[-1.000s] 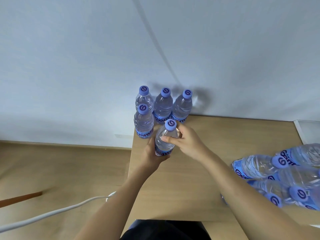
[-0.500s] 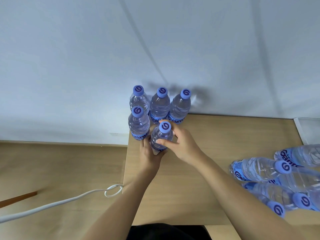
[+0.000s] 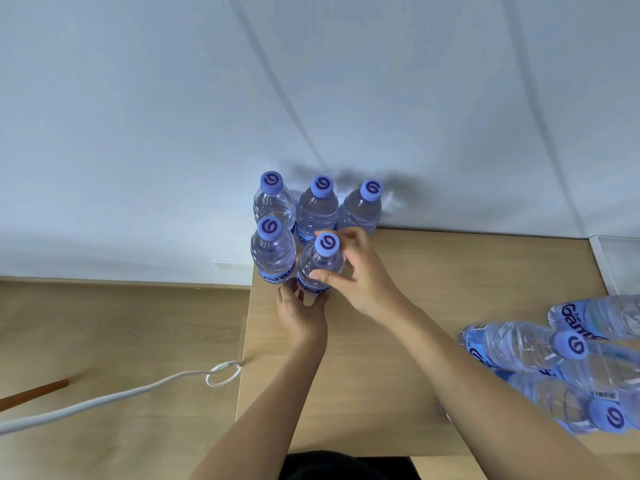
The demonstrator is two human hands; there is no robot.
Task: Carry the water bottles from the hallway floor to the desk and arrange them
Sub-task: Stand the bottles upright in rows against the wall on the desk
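Clear water bottles with purple caps stand at the far left corner of the wooden desk (image 3: 433, 306). Three form a back row (image 3: 318, 209) against the wall, and one (image 3: 273, 254) stands in front of them at the left. Both my hands hold a fifth bottle (image 3: 320, 261) upright beside that one. My left hand (image 3: 299, 313) cups its base from the near side. My right hand (image 3: 360, 271) wraps its body, thumb in front, fingers behind near the cap. Several more bottles (image 3: 519, 344) lie on their sides at the desk's right edge.
A white wall rises right behind the back row. Left of the desk is wooden floor (image 3: 121, 341) with a white cable (image 3: 138, 389) looped near the desk's edge and a brown stick (image 3: 31, 396). A white object (image 3: 620, 265) sits at the desk's far right.
The held bottle has moved away from me, towards the back rows, and now stands close beside the front-left bottle. Both hands have kept hold of it throughout.
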